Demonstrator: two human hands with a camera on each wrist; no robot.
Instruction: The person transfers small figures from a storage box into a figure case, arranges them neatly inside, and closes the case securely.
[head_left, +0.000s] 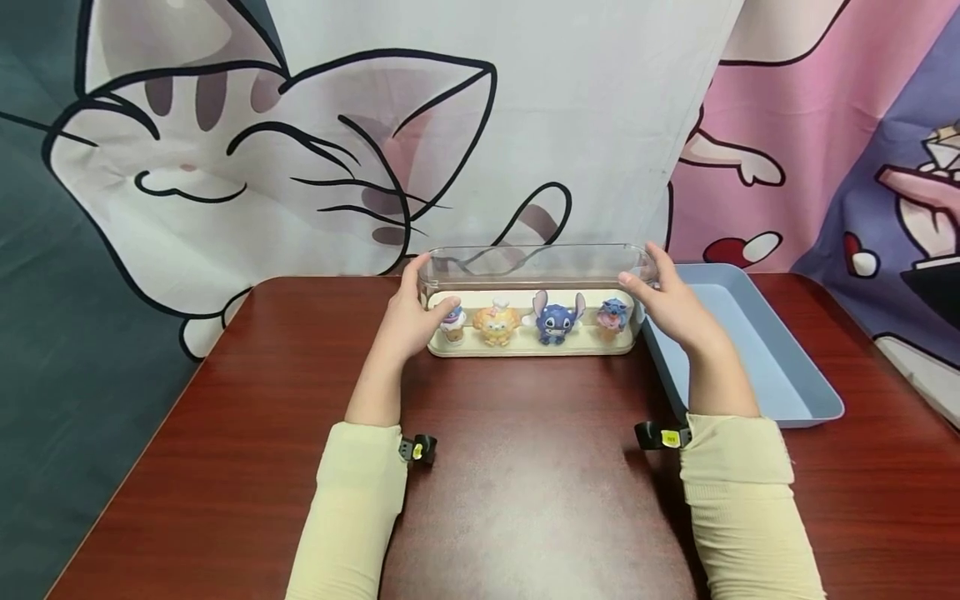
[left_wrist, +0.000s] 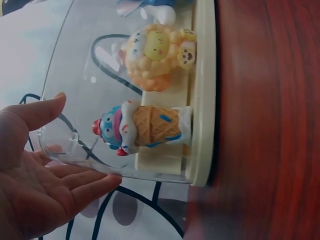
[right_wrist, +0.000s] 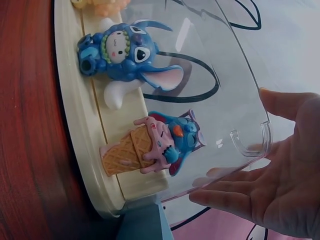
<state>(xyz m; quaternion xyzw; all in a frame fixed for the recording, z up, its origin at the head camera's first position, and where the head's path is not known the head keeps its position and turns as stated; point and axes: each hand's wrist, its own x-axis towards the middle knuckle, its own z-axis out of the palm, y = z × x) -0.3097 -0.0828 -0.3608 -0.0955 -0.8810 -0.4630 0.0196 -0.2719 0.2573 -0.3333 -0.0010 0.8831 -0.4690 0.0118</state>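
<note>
A clear plastic cover (head_left: 536, 260) stands over a cream display base (head_left: 528, 351) with small figurines in a row. At its left end are a cone-shaped figurine (left_wrist: 156, 125) and an orange lion-like one (left_wrist: 149, 52). Toward the right are a blue big-eared figurine (right_wrist: 125, 52) and a pink-topped cone figurine (right_wrist: 150, 145). My left hand (head_left: 408, 321) holds the cover's left end, thumb in front and fingers along the side. The right hand (head_left: 678, 312) holds the other end the same way.
A light blue tray (head_left: 813, 400) lies on the brown table (head_left: 540, 467) to the right, close beside the display base and partly behind my right forearm. Printed cloth (head_left: 600, 108) hangs behind the table's far edge.
</note>
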